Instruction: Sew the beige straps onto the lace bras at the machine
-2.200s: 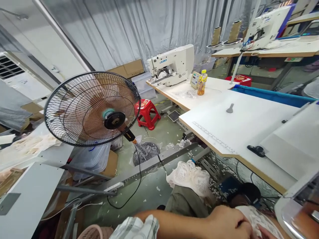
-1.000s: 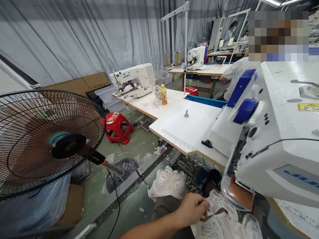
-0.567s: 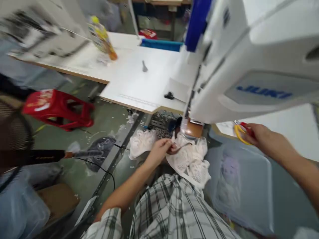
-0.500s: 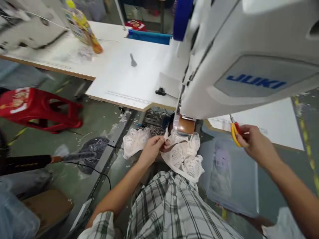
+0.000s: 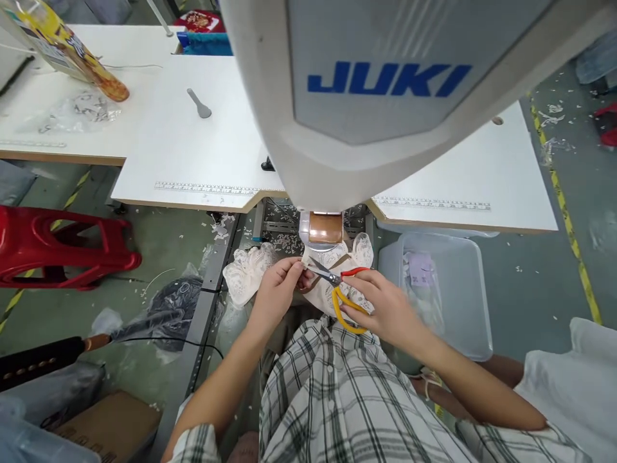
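My left hand (image 5: 278, 288) pinches one white lace piece (image 5: 322, 298); my right hand (image 5: 385, 305) clasps one pair of scissors (image 5: 334, 280), two blades parted.

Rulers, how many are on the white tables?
3: one ruler left of the sewing machine, another ruler right of it, and one at the picture's left edge. More may be hidden.

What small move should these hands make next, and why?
Probably a careful little snip with the scissors, clear of the left hand: the right hand holds the blades parted, their tips close to the pale fabric pinched in the left.
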{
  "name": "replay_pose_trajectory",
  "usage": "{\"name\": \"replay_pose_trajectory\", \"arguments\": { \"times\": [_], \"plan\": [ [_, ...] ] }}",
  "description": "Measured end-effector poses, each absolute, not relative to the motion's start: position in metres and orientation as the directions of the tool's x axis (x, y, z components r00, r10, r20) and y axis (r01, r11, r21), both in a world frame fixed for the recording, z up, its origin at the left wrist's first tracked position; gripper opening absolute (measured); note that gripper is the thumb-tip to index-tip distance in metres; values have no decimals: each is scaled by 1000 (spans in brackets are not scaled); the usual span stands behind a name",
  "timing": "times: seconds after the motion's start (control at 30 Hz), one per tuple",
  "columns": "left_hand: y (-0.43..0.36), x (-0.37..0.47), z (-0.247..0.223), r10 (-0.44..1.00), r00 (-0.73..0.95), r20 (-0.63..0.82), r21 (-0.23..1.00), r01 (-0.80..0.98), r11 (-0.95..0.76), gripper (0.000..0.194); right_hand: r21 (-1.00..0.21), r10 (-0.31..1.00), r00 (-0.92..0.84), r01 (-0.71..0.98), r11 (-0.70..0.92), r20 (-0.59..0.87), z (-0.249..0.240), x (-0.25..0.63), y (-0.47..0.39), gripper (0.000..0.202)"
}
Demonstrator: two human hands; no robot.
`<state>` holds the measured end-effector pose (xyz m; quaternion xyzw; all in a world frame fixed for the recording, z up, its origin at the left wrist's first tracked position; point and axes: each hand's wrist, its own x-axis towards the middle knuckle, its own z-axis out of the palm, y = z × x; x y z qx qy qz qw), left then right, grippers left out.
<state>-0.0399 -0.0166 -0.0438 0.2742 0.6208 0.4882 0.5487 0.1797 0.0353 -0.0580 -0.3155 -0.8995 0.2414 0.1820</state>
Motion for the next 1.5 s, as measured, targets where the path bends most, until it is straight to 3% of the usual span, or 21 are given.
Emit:
{"name": "replay_pose_trajectory", "arguments": {
  "times": [0.23, 0.4, 0.73, 1.03, 1.3, 1.5],
  "plan": [
    [-16, -40, -44, 894, -269, -359, 933, -66, 355, 29, -555, 624, -763, 450, 699, 168, -62, 172, 43, 36],
    [-14, -43, -46, 890, -290, -351, 936, -107, 334, 27, -624, 682, -708, 451, 638, 184, -60, 179, 43, 36],
    [-13, -42, -49, 889, -263, -374, 928, -105, 359, 27, -580, 607, -768, 405, 707, 203, -66, 167, 47, 35],
    [-13, -46, -48, 881, -276, -384, 922, -157, 353, 28, -617, 662, -726, 439, 653, 184, -64, 172, 47, 33],
    [-15, -44, -51, 897, -270, -351, 933, -20, 359, 26, -548, 598, -786, 434, 715, 158, -66, 165, 53, 36],
    [-14, -44, -52, 900, -229, -371, 928, -47, 371, 15, -616, 602, -790, 418, 668, 116, -70, 172, 53, 30]
  ]
}}
